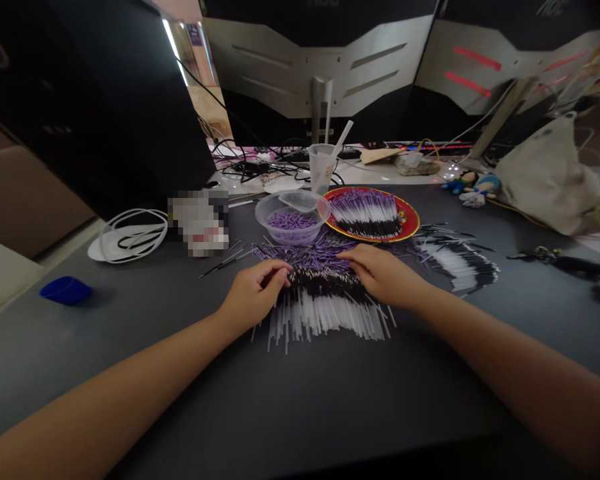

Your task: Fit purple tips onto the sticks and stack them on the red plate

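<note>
A wide row of thin white tubes (330, 315) with black upper ends and pale tips lies side by side on the dark table. Just above it spreads a loose heap of small purple caps (313, 255). My left hand (260, 290) is at the row's left end, thumb and fingers pinched together beside the black ends; what is between them is too small to make out. Over the right part of the heap, my right hand (380, 273) reaches in with its index finger stretched to the purple caps and its thumb apart, lower down by the black ends.
Behind the heap stand a clear plastic bowl (293, 220) of purple caps and a red plate (411, 223) bearing capped tubes. More tubes (455, 263) lie to the right, near keys (570, 261). A plastic cup (321, 170), monitors (280, 57) and a blue object (66, 291) surround them.
</note>
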`<state>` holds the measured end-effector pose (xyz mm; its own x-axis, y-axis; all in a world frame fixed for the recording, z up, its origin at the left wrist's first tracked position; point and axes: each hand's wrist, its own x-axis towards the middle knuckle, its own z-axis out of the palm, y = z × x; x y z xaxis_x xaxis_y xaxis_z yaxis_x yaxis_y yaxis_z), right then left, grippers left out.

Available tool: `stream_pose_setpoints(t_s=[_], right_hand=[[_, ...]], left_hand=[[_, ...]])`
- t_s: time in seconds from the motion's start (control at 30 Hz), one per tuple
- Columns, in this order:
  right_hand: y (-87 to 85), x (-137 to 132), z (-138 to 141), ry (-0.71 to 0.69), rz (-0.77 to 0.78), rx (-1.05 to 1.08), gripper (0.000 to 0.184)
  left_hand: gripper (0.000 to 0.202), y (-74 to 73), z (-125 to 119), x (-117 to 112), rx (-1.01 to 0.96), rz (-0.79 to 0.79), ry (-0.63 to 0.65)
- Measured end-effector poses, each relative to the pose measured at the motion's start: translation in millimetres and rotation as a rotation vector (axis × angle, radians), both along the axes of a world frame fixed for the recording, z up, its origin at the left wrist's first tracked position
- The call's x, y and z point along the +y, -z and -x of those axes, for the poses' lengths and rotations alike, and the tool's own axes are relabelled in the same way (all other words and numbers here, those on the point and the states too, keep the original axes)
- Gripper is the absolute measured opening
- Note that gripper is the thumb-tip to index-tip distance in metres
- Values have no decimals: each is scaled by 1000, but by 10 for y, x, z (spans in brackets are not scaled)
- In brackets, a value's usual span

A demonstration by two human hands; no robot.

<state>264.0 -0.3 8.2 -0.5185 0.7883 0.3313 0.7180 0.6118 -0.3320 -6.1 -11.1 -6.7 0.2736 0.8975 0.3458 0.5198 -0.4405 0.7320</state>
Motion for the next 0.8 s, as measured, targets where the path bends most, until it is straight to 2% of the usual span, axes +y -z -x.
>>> stream_pose_setpoints(t_s=[0.1,0.23,0.33,0.47,0.67,0.8], right_hand=[[-39,-59,46,-11,3,23,23],[-109,-167,130,45,57,160,13],[-122,-239,189,96,224,279,6],[-121,-312,254,51,472,521,10],[-198,-366,306,-2,738,773,21],[-212,-341,297,-27,711,838,14]], left_hand=[[24,-19,2,-46,-1,-63,47],[24,-29,10,-79,59,-156,99],[21,-39,17,-89,194,-295,136],[21,-65,10,-88,335,-436,152],[19,-67,-7,-75,353,-446,289],[21,-67,-6,-93,359,-450,355]])
